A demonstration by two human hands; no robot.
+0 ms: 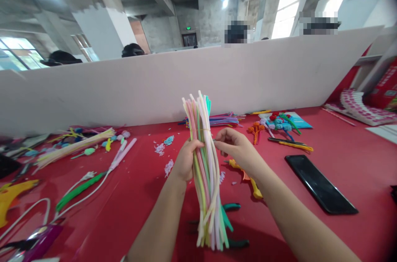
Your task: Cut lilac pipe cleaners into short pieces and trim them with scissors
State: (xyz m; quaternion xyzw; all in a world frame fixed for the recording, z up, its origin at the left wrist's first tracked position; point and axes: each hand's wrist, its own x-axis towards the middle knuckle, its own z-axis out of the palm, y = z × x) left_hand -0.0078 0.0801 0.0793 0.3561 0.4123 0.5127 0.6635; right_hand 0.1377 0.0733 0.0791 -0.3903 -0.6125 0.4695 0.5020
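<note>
A red worktop (118,206) is spreading wide in front of the person, and a white partition (155,88) is standing along its far edge. Between the two bare arms, over the middle of the worktop, a bundle (208,181) of fuzzy pastel stems is being held up. To my eye, the step in hand is looking like fastening its upper part; the next move is probably calling for a firm left grip and fine work from the right fingertips. The bundle's long axis is running from the near edge toward the partition, its upper ends pointing up and that way, leaning slightly left. Its lower ends are splaying toward the near edge; whether they are touching the worktop, I cannot tell.

A phone (321,183) is lying toward the right edge. The left hand (187,158) is gripping the bundle, thumb crossing its front. The right hand (234,144) is hovering at the bundle's right side, fingers curling narrow; what they are pinching, if anything, I cannot make out. Green-handled pliers (232,206) are lying partly hidden below the lower ends. Lilac clippings (169,167) are lying left of the bundle. Smallest, a thin band (204,130) is circling the stems above the left thumb.
</note>
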